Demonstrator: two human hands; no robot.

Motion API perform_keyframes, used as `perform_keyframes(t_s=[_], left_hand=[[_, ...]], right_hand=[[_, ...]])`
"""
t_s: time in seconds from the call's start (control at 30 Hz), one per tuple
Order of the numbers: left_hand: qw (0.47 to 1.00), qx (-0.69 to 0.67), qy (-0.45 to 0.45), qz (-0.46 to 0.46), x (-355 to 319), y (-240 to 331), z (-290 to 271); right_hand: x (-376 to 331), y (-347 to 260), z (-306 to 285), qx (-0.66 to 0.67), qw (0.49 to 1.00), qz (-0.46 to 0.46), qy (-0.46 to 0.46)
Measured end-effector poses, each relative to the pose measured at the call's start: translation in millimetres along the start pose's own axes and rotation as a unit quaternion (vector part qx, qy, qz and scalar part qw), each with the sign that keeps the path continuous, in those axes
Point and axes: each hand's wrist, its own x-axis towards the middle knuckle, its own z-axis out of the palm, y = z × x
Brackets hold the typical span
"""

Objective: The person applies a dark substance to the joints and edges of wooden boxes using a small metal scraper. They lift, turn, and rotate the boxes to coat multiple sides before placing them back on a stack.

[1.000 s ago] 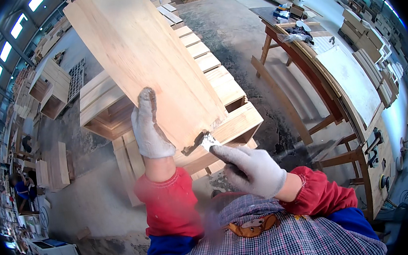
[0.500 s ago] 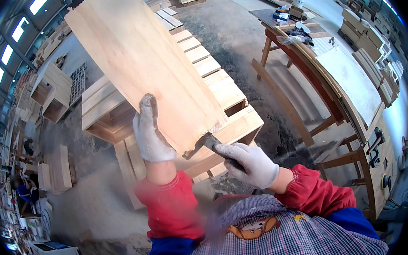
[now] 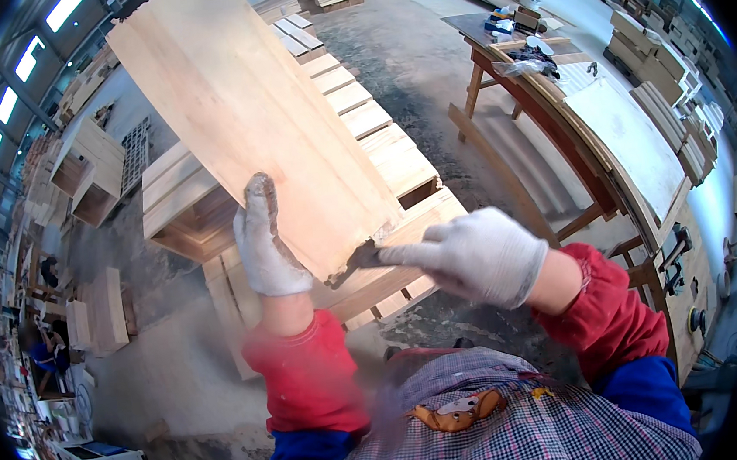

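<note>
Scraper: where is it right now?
In the head view, the scraper is near the centre, in the right hand, at the near end of the wooden board.

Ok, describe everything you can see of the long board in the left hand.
The board is long, flat and pale, apparently wood, with faint grain. It slants from the upper left to mid-view, above wooden boxes; whether it rests on them is hidden. Its near end looks rough, with a ragged pale patch by the right corner. The gloved left hand grips its left edge, thumb over the face. At the near end is a dark tool held in the gloved right hand.
</note>
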Motion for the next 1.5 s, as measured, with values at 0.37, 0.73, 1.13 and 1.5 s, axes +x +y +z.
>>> perform_keyframes(t_s=[0.37, 0.73, 1.13, 1.5], left_hand=[[0.997, -0.012, 0.074, 0.029, 2, -8, -9], [0.994, -0.031, 0.103, 0.012, 0, -6, -3], [0.994, 0.004, 0.106, 0.027, -2, -6, 5], [0.995, -0.081, 0.062, 0.017, 4, -6, -14]], right_hand=[[-35, 21, 22, 0.48, 0.873, 0.083, 0.019], [-11, 30, 84, 0.793, 0.589, 0.145, 0.05], [-16, -13, 58, 0.129, 0.964, 0.078, 0.221], [-17, -28, 58, 0.192, 0.954, 0.118, 0.196]])
